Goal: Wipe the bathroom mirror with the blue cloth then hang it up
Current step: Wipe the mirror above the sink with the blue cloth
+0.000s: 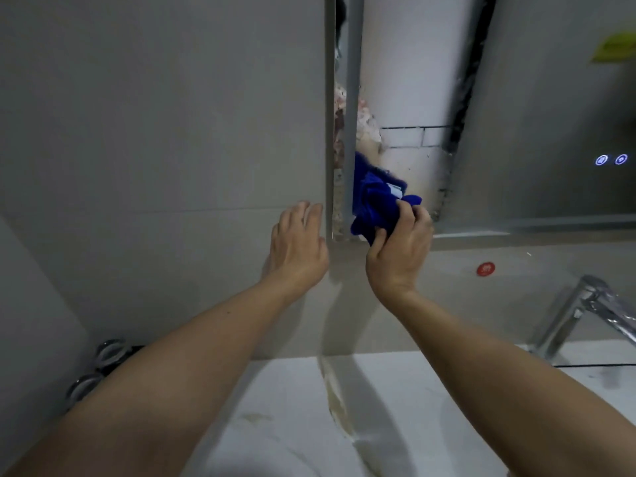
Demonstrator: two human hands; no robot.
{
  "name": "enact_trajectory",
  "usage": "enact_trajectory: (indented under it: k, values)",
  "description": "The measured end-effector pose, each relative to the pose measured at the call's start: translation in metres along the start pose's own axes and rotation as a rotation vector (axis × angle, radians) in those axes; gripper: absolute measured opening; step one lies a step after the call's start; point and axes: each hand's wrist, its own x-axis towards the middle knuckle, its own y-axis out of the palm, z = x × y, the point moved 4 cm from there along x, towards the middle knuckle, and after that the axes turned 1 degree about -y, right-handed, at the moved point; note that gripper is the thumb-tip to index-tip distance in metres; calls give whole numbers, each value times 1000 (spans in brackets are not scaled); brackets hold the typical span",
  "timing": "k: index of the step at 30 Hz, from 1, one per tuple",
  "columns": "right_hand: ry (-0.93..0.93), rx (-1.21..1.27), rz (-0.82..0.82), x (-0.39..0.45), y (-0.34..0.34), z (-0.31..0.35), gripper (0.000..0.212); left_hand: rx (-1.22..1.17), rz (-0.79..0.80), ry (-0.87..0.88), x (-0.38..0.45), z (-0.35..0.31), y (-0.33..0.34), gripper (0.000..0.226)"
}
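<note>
I had the blue cloth [377,210] bunched in my right hand [401,249], fingers and thumb curled round the wad, and I pressed it against the mirror [516,132] at its lower left corner, right where the glass met the frame edge [329,115]. My left hand [298,246] lay flat on the grey wall tile [155,115] just beside that edge, fingers straight and holding nothing, bracing me as I leaned in over the marble counter [292,407]. By my reckoning I was in the wiping step, working the corner; the hanging-up had not yet begun, and I could see no hook or rail in view to take the cloth. How much of the glass was already clean I could not judge from there, since most of the mirror ran off to the right past the two small lit touch buttons [611,160]. The next move, as I saw it, called for sweeping the cloth along the bottom edge or up the glass while keeping firm, even pressure, and for keeping my forearm clear of the chrome tap [581,315] standing to the right. A loose fold hung below my palm, so I would need to keep the wad gathered.
</note>
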Motion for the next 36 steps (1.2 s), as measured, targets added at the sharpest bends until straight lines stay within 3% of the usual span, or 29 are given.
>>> enact_trajectory:
  k: [4, 9, 15, 24, 36]
  values:
    - [-155, -183, 123, 11, 43, -7, 86, -3, -123, 13, 16, -2, -12, 59]
    - [-234, -246, 188, -15, 70, -23, 78, -1, -181, 54, 16, 6, -2, 56]
    - [-329, -303, 89, -13, 78, -34, 89, -37, -217, 95, 33, 4, 10, 59]
    - [-296, -287, 11, -1, 94, -28, 107, 92, -274, 174, 52, 8, 12, 61]
    - [-328, -313, -46, 47, 79, 3, 99, 105, -323, 184, 83, 6, -19, 59]
